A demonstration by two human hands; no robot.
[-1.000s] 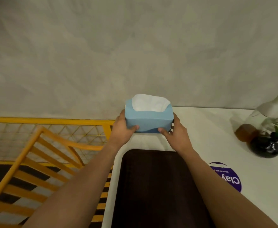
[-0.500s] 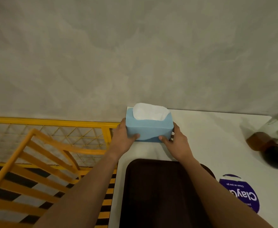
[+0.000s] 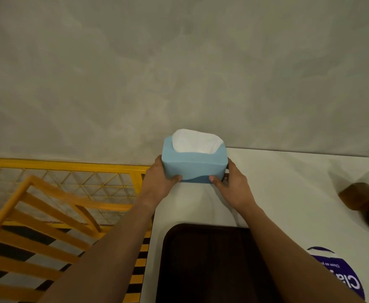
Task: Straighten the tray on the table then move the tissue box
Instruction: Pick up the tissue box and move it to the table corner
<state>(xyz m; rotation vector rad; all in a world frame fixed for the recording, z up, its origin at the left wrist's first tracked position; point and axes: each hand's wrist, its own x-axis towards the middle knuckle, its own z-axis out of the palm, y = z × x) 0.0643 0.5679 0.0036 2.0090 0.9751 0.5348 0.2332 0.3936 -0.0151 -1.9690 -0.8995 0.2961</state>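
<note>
From the head view, both hands clasp a tissue box (image 3: 193, 166): the left hand (image 3: 157, 182) cups its left end and the right hand (image 3: 233, 186) its right end, thumbs pressed on the near face. The box is smooth, light blue with a darker wavy band along the bottom, rounded at the corners, and a soft white tissue (image 3: 196, 142) bulges from its open top. It sits between the hands at the far left corner of the bench (image 3: 288, 193), a smooth white surface. Nearer than the hands lies a dark brown tray (image 3: 209, 265) with rounded corners, its edges square to the bench. Right of the right hand are a blurred amber glass bottle (image 3: 360, 197) and a round purple sticker (image 3: 340, 274). Left of the left hand stands a yellow slatted chair (image 3: 37, 215) beside a yellow mesh railing (image 3: 70, 171). Beyond the hands rises a mottled grey wall (image 3: 179, 73).
</note>
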